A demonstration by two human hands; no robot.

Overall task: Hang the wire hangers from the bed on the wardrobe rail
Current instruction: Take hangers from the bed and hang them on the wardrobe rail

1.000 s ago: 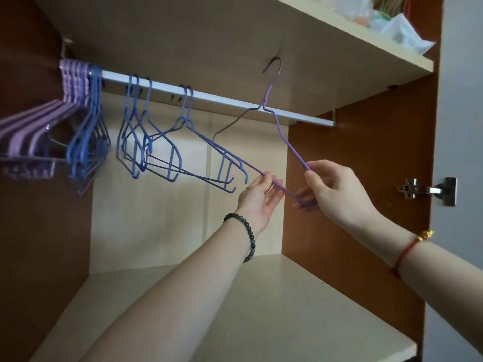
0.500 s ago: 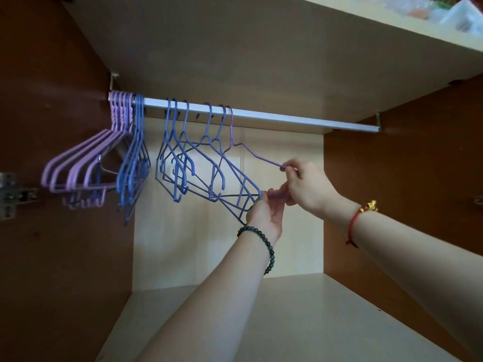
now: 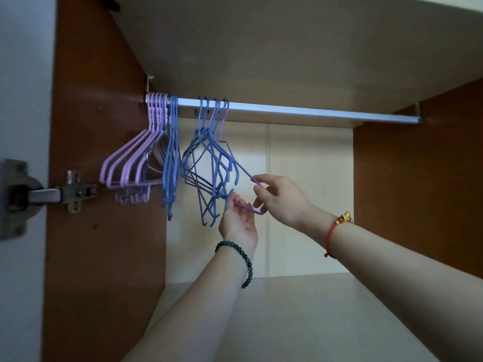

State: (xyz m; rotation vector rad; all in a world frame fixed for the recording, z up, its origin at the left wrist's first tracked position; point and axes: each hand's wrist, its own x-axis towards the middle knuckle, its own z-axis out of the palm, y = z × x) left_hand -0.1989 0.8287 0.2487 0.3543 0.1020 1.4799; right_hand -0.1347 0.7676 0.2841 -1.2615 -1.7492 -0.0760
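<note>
Since a second ago the purple hanger [image 3: 243, 168] has gone from free in front of the rail [image 3: 313, 112] to hooked on it, and both hands have moved left with it. Inside the wardrobe [image 3: 418, 178] the rail runs under the upper shelf. At its left end hang thick lilac hangers [image 3: 128, 165] with a tight blue bunch [image 3: 171, 158] beside them, then a looser group of blue hangers [image 3: 206, 163]. The purple hanger hangs just right of that group, its hook touching theirs. The right hand [image 3: 283, 202] pinches its sloping shoulder wire between thumb and forefinger near the corner, the lower fingers curled by the wire's end. The left hand [image 3: 239, 222] is palm up under the bottom wire, fingers loosely bent and touching it; whether they grip it cannot be told. A dark bead bracelet [image 3: 245, 259] circles the left wrist, a red cord [image 3: 332, 232] the right.
</note>
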